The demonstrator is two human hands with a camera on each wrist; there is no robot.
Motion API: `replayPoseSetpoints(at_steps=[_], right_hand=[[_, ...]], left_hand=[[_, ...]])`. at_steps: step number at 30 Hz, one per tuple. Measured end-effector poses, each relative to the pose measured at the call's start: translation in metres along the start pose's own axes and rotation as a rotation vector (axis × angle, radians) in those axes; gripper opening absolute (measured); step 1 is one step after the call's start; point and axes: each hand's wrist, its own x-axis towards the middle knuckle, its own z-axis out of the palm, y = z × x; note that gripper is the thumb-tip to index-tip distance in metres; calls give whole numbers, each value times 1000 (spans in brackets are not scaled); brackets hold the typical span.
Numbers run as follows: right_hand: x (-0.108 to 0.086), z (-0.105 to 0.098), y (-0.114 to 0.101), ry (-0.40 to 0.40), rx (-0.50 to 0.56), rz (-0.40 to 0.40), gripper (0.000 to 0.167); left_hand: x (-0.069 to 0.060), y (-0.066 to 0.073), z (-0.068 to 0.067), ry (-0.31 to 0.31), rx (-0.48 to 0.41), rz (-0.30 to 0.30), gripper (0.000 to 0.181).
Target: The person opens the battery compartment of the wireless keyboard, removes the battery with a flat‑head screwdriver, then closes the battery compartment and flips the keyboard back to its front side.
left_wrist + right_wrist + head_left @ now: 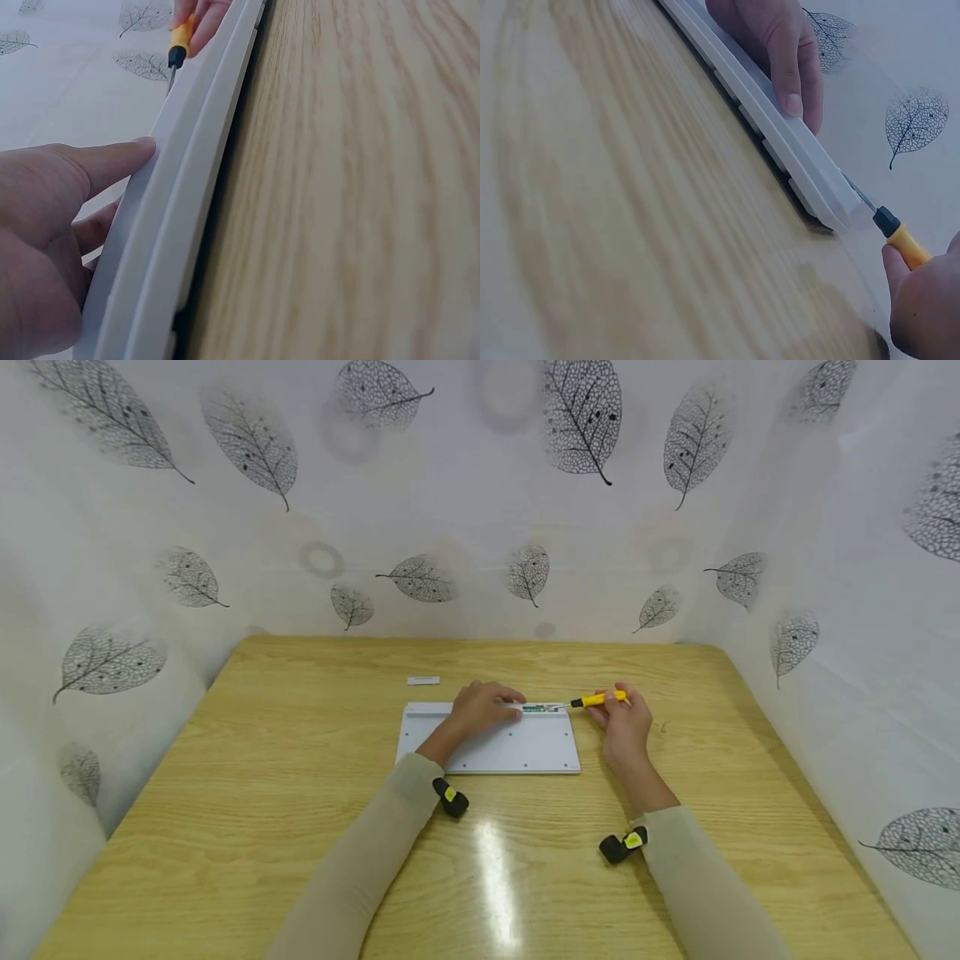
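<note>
A white keyboard lies face down on the table. Its raised back ridge has an uncovered slot at the right, showing green and metallic parts inside. My left hand grips the ridge just left of the slot, the thumb on the near side and the fingers beyond it. With my right hand I hold a screwdriver by its yellow handle with black collar. The metal shaft reaches to the slot's right end; its tip is too small to make out.
A small white cover strip lies on the wooden table behind the keyboard's left end. White curtains with leaf prints enclose the back and sides. Each wrist carries a black camera.
</note>
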Motion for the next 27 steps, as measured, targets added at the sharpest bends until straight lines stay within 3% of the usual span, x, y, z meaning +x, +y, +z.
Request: replayPoseSetpoints(at_steps=[6,27], right_hand=[[3,-2,3,25,59,64,45],[7,-1,4,1,111,78,44]], left_hand=[[0,1,1,6,0,2,28],[-4,4,-2,-2,-18,-8,28]])
